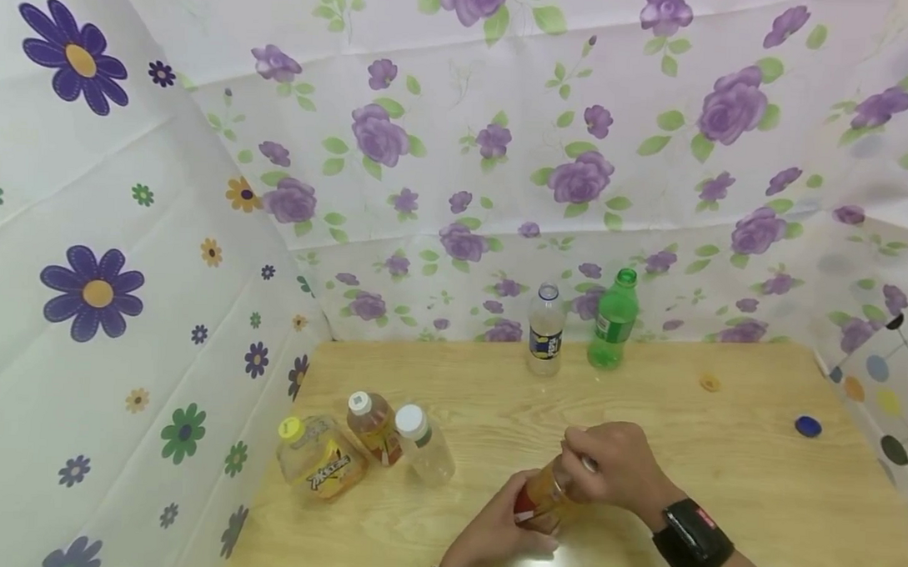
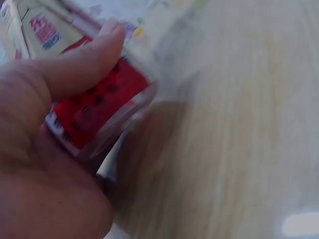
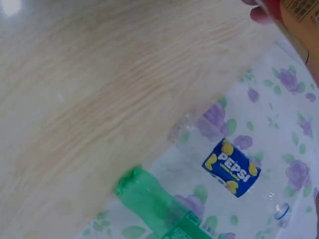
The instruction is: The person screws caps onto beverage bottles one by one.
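Observation:
My left hand (image 1: 496, 525) grips a clear plastic bottle with a red and orange label (image 1: 540, 495), tilted above the table. In the left wrist view the thumb lies across the red part of the label (image 2: 102, 107). At the bottle's upper end, my right hand (image 1: 617, 466) curls around the top. A bit of white cap (image 1: 589, 463) shows between its thumb and fingers; the neck is mostly hidden. The right wrist view catches only the orange label (image 3: 305, 20) at its upper right corner.
Left on the table stand a yellow-capped bottle (image 1: 323, 462), a white-capped brown-tinted bottle (image 1: 376, 427) and a clear white-capped bottle (image 1: 429, 454). An uncapped Pepsi bottle (image 1: 545, 341) and green bottle (image 1: 614, 322) are at the back. A yellow cap (image 1: 710, 382) and blue cap (image 1: 808, 426) lie right.

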Action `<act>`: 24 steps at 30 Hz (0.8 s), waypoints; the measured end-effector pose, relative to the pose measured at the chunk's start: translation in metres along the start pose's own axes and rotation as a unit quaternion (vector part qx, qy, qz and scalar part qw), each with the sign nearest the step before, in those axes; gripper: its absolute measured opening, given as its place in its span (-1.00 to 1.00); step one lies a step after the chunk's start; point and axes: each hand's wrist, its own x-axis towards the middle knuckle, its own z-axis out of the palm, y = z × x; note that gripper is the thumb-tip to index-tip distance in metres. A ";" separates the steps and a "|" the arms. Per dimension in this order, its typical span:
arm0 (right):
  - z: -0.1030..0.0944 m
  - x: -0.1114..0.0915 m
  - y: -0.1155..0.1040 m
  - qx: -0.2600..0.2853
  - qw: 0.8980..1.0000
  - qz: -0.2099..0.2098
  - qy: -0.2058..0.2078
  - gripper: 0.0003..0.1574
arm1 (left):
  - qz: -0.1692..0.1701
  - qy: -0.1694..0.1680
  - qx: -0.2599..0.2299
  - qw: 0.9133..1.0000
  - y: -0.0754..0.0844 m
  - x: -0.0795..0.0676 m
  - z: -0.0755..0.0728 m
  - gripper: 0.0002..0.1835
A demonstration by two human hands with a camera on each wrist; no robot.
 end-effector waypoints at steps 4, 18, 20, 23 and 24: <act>0.001 -0.002 -0.001 -0.028 0.999 0.025 0.025 -0.74 | 0.024 0.044 0.007 0.999 -0.002 -0.001 0.013 -0.11; -0.008 0.003 -0.030 -0.085 0.956 0.269 -0.083 -0.56 | 0.048 0.210 0.146 0.965 -0.007 0.001 0.031 -0.04; -0.008 0.002 -0.028 -0.064 0.965 0.240 -0.084 -0.57 | 0.046 0.147 0.134 0.979 -0.005 0.001 0.015 -0.04; -0.006 0.001 -0.023 -0.028 0.983 0.161 -0.086 -0.64 | 0.033 0.058 0.104 0.992 -0.002 0.001 -0.008 -0.03; -0.005 0.001 -0.021 -0.018 0.987 0.131 -0.087 -0.65 | 0.031 0.036 0.101 0.994 -0.001 0.001 -0.014 -0.03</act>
